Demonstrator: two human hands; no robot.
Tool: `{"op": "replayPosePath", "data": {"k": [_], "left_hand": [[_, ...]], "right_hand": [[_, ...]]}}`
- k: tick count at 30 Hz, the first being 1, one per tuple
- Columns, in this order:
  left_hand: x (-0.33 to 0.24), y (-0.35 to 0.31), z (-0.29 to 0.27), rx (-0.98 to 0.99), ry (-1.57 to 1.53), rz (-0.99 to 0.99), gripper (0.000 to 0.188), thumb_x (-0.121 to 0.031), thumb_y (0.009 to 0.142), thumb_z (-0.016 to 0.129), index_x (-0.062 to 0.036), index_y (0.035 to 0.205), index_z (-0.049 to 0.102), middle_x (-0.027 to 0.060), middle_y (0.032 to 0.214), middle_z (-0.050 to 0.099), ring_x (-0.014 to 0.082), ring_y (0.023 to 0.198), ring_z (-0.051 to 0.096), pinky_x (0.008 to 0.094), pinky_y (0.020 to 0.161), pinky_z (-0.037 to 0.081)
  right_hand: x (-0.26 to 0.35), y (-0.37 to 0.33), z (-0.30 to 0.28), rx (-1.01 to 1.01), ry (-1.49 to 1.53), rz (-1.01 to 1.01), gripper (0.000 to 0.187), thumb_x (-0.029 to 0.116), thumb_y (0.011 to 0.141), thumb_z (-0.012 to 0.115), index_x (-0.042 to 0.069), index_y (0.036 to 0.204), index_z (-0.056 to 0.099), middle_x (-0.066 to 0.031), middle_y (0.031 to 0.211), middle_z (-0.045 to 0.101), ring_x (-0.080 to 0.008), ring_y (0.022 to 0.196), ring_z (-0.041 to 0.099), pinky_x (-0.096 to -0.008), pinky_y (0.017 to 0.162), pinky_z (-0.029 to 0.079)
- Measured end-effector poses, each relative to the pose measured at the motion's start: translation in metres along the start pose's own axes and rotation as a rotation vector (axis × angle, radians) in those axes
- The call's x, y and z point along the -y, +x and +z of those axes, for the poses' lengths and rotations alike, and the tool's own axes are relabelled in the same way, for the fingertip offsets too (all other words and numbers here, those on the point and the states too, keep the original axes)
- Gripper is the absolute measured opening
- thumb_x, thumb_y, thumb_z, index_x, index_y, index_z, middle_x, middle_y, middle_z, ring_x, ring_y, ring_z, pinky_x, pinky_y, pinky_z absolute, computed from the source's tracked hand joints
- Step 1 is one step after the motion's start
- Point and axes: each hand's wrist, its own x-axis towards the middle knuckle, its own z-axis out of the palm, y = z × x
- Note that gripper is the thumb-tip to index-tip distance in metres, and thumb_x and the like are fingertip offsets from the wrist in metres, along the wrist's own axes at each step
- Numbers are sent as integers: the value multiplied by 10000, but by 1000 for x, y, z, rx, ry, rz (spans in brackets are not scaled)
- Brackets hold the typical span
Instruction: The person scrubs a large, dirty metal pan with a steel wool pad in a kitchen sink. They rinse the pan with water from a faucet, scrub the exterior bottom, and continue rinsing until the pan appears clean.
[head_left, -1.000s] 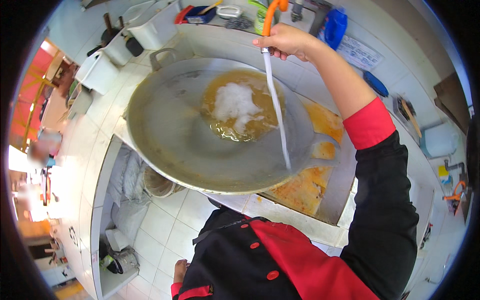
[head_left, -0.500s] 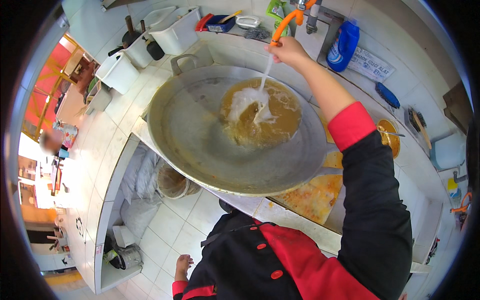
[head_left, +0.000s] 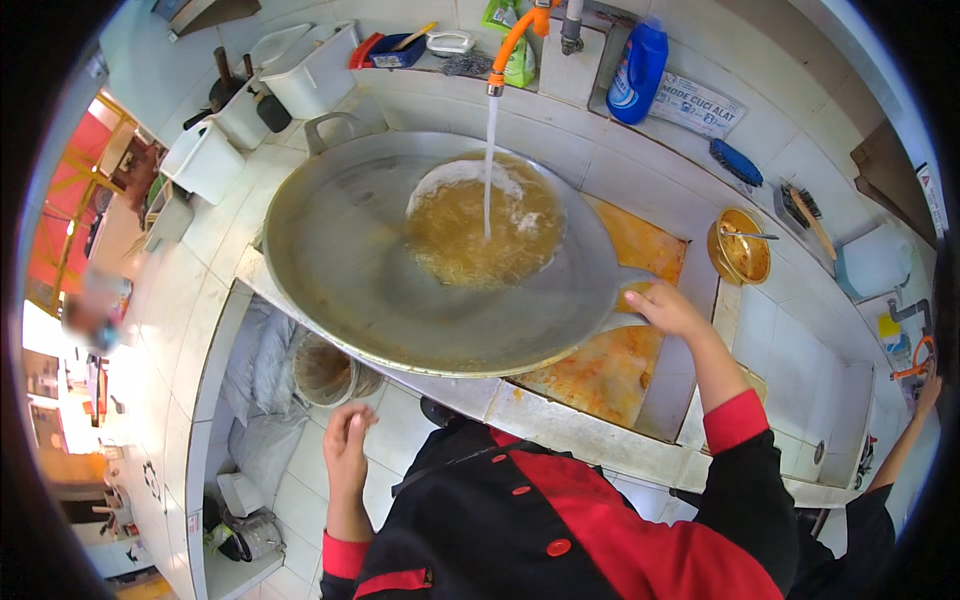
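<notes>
So, the big round grey metal wok (head_left: pixel 340 260) sits across a white-tiled sink (head_left: pixel 530 408), probably because it's too wide to drop in. Right hand (head_left: pixel 668 308) has thumb and fingers wrapped around the wok's looped metal handle (head_left: pixel 620 320), most likely to steady it; some fingertips are hidden, so can't tell how hard they press. Left hand (head_left: pixel 347 448) is just off the near side, fingers loosely curled, pinching nothing. Nobody's touching the bright orange hose (head_left: pixel 507 55); its end points down so the thin stream (head_left: pixel 490 160) lands in the cloudy brownish water (head_left: pixel 480 245). That pools off-centre, so I'm guessing the wok leans toward the far side.
</notes>
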Motion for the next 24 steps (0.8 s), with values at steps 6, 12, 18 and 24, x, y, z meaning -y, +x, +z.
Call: {"op": "replayPosePath", "data": {"k": [6,12,18,24], "left_hand": [[-62,16,39,510,207,150,142,-96,875,562,15,957,590,91,893,623,178,859,597,308,791,464],[-105,15,82,847,370,388,154,-90,825,618,3,945,595,138,872,616,269,835,609,323,756,465],[-126,-2,95,850,393,540,182,-58,780,631,19,937,581,134,862,590,248,807,585,323,738,454],[-128,-8,101,856,521,685,324,-40,766,631,-1,1077,549,132,1058,541,206,872,558,289,746,430]], "right_hand": [[37,-31,20,-183,77,-61,511,401,882,495,7,558,530,-200,549,508,-367,534,512,-456,514,369],[84,-63,16,-252,108,-150,486,397,867,510,18,567,563,-203,566,533,-377,550,536,-467,531,403],[142,-76,17,-313,43,-155,491,382,879,503,-3,582,574,-189,549,536,-361,538,536,-444,519,417],[196,-90,24,-428,39,26,410,324,843,459,-13,702,646,-240,709,610,-396,682,608,-479,642,490]]}}
